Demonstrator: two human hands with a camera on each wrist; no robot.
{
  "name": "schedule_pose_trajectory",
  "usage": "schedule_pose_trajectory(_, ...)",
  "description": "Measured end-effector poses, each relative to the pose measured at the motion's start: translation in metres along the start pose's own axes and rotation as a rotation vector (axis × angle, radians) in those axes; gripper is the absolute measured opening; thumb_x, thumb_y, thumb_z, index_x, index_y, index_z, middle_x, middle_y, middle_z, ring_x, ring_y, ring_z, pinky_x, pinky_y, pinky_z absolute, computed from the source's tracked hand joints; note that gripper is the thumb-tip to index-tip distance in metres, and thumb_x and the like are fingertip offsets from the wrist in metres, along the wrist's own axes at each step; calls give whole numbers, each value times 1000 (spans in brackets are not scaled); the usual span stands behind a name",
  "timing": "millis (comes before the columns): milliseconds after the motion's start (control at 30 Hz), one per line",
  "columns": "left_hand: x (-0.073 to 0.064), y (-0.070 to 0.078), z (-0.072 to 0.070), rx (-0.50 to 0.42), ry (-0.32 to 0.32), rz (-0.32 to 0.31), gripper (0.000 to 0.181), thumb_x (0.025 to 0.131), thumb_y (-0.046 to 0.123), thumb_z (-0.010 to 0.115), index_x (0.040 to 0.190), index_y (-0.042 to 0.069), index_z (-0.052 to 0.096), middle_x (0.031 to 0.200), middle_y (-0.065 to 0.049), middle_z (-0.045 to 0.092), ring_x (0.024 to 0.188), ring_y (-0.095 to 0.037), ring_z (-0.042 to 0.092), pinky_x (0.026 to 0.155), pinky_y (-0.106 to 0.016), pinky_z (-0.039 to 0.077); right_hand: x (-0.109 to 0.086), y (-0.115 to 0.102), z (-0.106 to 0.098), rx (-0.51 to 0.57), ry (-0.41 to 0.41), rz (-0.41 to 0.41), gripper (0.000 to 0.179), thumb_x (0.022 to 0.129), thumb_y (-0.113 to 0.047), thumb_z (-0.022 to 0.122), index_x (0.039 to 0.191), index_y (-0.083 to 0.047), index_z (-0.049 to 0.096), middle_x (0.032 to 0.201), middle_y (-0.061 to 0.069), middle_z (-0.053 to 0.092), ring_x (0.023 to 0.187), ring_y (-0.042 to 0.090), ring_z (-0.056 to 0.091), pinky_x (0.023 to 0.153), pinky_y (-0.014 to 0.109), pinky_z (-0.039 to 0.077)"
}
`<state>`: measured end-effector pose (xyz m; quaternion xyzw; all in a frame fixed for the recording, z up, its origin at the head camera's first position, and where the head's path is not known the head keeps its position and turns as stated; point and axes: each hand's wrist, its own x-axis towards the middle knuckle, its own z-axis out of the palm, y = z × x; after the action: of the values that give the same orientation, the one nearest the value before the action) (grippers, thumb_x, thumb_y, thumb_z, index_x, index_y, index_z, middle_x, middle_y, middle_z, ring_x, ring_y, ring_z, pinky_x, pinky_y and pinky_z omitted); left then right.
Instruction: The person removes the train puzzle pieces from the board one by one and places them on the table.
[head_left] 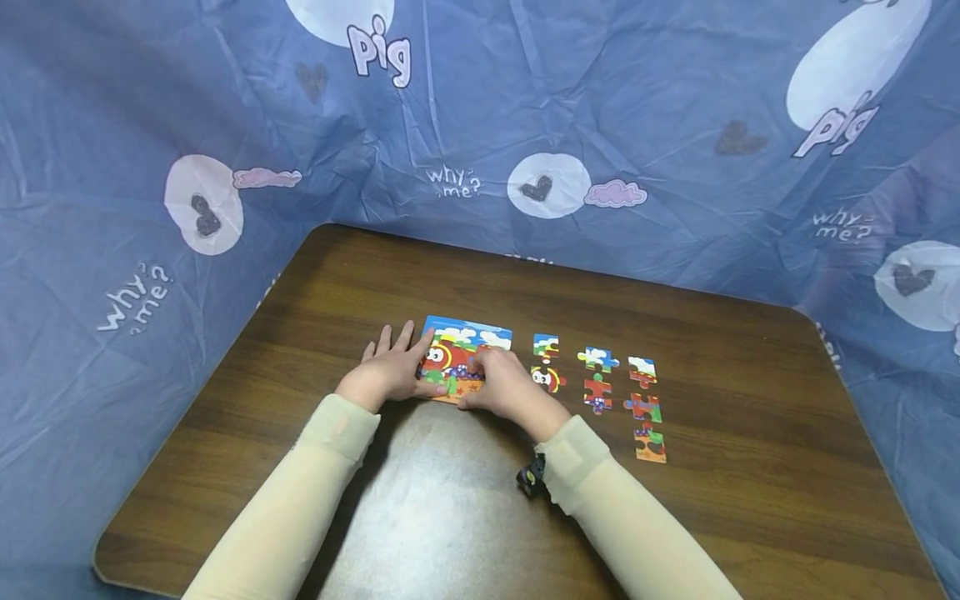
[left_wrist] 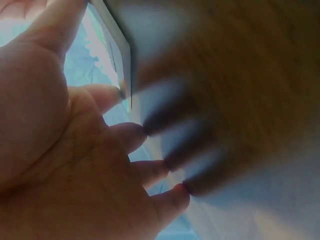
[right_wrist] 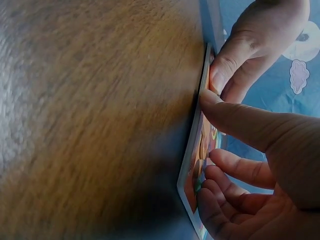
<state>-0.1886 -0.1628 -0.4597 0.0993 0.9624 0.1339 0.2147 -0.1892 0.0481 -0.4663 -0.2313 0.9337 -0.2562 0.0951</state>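
Note:
A picture puzzle board (head_left: 450,333), showing a red shape with big eyes under a cloudy sky, lies on the table. My left hand (head_left: 390,373) is spread at its left side, fingers mostly straight, with index finger and thumb over the board. My right hand (head_left: 513,390) is bent over its lower right part. In the right wrist view, the right thumb (right_wrist: 237,120) rests on the near rim. The other right fingertips touch the picture, and I cannot tell whether a loose piece is between them. The left wrist view shows the left fingertips down by the board's edge (left_wrist: 117,55).
Several loose jigsaw pieces lie right of the board in rough columns, among them a sky piece (head_left: 546,346), a white-faced piece (head_left: 546,379), a red piece (head_left: 597,393) and an orange-bottomed piece (head_left: 650,443). A patterned blue curtain (head_left: 450,117) hangs behind the brown table (head_left: 360,283).

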Motion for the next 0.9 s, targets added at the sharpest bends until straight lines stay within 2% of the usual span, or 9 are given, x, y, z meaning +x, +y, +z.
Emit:
schedule_pose_trajectory(267, -1, 1, 0, -4, -6, -14, 106, 90, 62, 69, 166, 17, 9, 168, -21, -1, 149, -50, -6, 115, -65, 7, 2, -2, 1, 33, 3, 44, 46, 69, -25, 97, 97, -5, 66, 90, 4, 64, 82, 19, 57, 77, 35, 49)
schedule_pose_trajectory(467, 1, 1, 0, -9, -10, -19, 105, 91, 62, 68, 166, 17, 9, 168, -21, -2, 149, -50, -7, 115, -65, 7, 2, -3, 0, 63, 14, 57, 38, 74, -21, 94, 95, -5, 67, 87, 3, 64, 78, 16, 58, 74, 32, 50)
schedule_pose_trajectory(733, 2, 1, 2, 9, -5, -23, 106, 90, 66, 66, 166, 17, 10, 168, -21, -1, 149, -50, -6, 115, -65, 8, 2, -5, 1, 112, 54, 103, 19, 89, -19, 83, 87, -9, 67, 77, -2, 62, 71, 14, 58, 66, 30, 50)
schedule_pose_trajectory(900, 1, 2, 0, -1, -11, -31, 106, 90, 65, 66, 166, 18, 8, 168, -20, -2, 149, -49, -7, 115, -65, 7, 1, -7, -2, 163, 57, 113, 14, 91, -14, 79, 85, -10, 67, 76, -1, 62, 71, 14, 60, 65, 29, 50)
